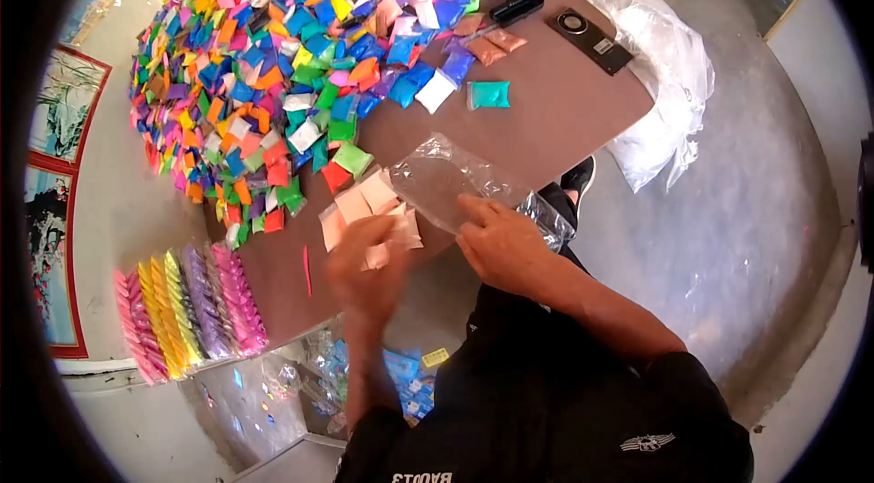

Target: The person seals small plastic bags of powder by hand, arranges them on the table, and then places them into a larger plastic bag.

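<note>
A long clear plastic bag (437, 175) lies across the near edge of the table, its crinkled end hanging toward my lap. My right hand (503, 239) is closed on this bag along its near side. Over a small cluster of peach-coloured packets (353, 204) is my left hand (369, 269), smeared by motion, so its grip does not show. The packets are flat and square, and my left hand partly covers them. A thin pink stick-like tool (307, 271) lies on the table to the left of that hand.
A large heap of small coloured packets (273, 73) covers the far left of the brown table (564, 119). Filled bags in coloured rows (187, 310) lie at the left corner. A black tray-like item (516, 8), a dark device (590, 39) and a teal packet (490, 94) lie to the right. White plastic sheeting (655, 73) hangs beyond.
</note>
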A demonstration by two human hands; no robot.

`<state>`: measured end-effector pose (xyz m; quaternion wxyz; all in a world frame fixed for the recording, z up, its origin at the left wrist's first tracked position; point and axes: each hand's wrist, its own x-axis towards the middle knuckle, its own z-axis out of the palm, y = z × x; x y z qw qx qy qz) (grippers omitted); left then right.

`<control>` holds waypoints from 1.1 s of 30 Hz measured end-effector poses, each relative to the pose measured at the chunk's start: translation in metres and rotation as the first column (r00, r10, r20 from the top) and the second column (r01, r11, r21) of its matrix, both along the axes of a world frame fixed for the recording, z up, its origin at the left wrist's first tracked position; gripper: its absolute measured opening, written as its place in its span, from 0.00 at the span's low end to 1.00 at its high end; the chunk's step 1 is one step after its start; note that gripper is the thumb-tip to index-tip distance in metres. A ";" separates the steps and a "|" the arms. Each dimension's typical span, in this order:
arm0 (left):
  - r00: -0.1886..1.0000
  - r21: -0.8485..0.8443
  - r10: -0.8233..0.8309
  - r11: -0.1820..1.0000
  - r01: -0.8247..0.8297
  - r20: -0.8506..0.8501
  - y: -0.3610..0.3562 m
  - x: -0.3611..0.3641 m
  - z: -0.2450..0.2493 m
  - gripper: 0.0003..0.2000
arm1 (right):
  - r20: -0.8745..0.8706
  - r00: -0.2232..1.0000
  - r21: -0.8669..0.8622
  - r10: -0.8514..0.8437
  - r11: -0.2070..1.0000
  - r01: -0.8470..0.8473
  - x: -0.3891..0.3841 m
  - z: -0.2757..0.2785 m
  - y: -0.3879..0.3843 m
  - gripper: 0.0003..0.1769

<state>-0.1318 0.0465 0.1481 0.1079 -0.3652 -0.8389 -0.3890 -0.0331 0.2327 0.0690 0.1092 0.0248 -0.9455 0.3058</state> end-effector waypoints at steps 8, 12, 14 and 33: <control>0.980 -0.454 -0.155 0.870 0.194 0.122 0.056 -0.014 -0.062 0.07 | -0.131 0.987 -0.108 -0.098 0.991 0.084 0.027 -0.007 0.001 0.13; 0.981 -0.431 -0.193 0.883 0.184 0.023 0.058 -0.019 -0.078 0.13 | -0.289 0.913 -0.133 -0.287 0.957 0.258 0.050 0.000 0.033 0.17; 0.982 -0.430 -0.189 0.887 0.171 0.001 0.061 -0.020 -0.078 0.18 | -0.295 0.883 -0.154 -0.364 0.930 0.332 0.059 -0.015 0.050 0.22; 0.959 -0.393 -0.025 0.915 -0.092 -0.282 0.118 -0.061 -0.125 0.27 | 0.204 0.891 -0.832 -0.405 0.408 0.376 0.079 -0.053 0.024 0.26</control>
